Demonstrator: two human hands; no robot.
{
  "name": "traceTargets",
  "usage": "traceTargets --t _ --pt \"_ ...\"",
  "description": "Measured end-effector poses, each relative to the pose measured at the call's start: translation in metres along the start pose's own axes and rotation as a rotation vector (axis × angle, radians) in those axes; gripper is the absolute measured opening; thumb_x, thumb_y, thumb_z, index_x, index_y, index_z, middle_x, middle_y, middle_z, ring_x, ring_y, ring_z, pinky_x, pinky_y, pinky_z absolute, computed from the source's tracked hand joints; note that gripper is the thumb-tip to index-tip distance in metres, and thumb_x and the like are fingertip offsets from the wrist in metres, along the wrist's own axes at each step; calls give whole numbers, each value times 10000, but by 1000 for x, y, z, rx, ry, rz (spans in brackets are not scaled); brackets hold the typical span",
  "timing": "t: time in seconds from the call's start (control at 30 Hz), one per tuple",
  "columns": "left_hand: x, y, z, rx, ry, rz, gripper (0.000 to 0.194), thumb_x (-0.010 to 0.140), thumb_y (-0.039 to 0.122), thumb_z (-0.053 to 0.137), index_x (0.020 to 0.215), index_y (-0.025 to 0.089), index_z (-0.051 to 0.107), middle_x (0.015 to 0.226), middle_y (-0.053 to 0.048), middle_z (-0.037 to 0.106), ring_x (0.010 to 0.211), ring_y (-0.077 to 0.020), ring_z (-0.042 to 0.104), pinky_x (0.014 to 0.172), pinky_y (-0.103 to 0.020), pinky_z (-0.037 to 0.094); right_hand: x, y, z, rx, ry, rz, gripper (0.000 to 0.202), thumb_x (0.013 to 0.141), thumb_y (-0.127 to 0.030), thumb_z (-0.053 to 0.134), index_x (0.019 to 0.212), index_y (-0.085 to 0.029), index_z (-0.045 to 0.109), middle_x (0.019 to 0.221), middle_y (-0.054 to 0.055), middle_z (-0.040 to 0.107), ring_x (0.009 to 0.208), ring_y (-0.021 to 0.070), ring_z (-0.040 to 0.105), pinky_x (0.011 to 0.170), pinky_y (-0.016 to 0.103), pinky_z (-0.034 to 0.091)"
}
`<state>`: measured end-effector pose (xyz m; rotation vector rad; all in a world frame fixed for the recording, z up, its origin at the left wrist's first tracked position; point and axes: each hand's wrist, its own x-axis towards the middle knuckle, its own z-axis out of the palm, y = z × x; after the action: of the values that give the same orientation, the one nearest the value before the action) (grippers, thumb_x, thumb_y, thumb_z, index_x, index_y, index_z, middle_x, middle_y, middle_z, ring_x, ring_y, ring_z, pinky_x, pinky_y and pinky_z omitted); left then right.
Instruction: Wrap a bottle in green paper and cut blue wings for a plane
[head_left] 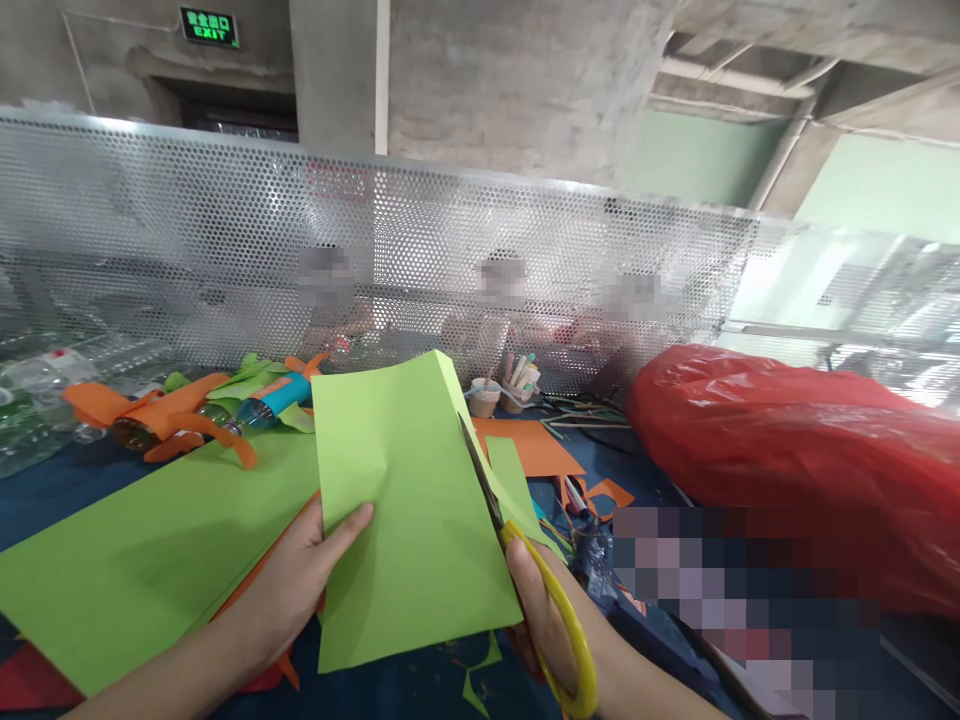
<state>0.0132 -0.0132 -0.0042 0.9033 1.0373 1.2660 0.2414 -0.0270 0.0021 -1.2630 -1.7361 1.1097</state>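
Note:
A light green paper sheet (412, 500) is held up in the middle of the head view. My left hand (304, 565) grips its left edge, thumb on the front, other fingers hidden behind. My right hand (551, 610) is closed round the handles of yellow-handled scissors (574, 650). Their dark blades point up and away along the sheet's right side, where a narrow strip stands off from the edge. Larger green paper (172, 530) lies on the blue table at the left, partly over orange paper.
Bottles with orange paper shapes (172, 405) stand at the left, near a blue-wrapped bottle (274, 400). Cups of markers (517, 385) sit by the perforated screen (225, 220). A red plastic bag (787, 450) fills the right. Orange paper (529, 447) and scraps lie behind the scissors.

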Motion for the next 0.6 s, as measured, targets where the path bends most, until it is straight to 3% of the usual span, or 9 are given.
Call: traceTargets --t 0.07,0.17,0.27,0.4,0.5,0.6 --pt "1 0 0 -5 9 -2 530 794 393 720 1270 228 556 1201 -88 692 1099 -307 646 907 -409 548 2 -2 -2 -74 74 -65 627 821 -802 267 681 -229 481 552 10 529 540 179 543 474 272 444" --pt "0 1 0 -24 19 -16 487 781 385 729 1229 249 591 1194 -70 696 1110 -303 640 912 -397 549 4 -2 -3 -167 160 -136 611 843 -765 296 684 -218 515 665 42 584 661 215 572 598 312 493" --pt "-1 5 0 2 66 -1 492 767 397 744 1215 250 603 1226 -58 681 1151 -289 615 905 -352 551 5 3 -2 -160 146 -92 595 844 -768 290 687 -224 473 572 0 516 515 170 519 480 285 452" --pt "1 7 -2 23 60 -48 458 801 449 701 1205 261 596 1243 -60 670 1136 -285 625 827 -331 580 5 8 -3 -80 10 49 605 842 -787 231 739 -232 445 455 -58 409 340 130 443 340 242 354" --pt "3 3 -5 -20 33 -68 454 792 441 713 1191 261 594 1211 -76 686 1059 -308 666 770 -372 599 3 0 -7 -141 -62 -58 641 886 -738 190 818 -201 534 652 37 592 576 200 618 566 320 525" --pt "2 0 -6 -28 18 -87 426 771 438 734 1136 245 626 1131 -90 723 968 -321 703 719 -384 606 1 -13 -12 -224 -68 -173 624 936 -655 199 911 -182 604 891 108 657 919 275 634 915 414 490"
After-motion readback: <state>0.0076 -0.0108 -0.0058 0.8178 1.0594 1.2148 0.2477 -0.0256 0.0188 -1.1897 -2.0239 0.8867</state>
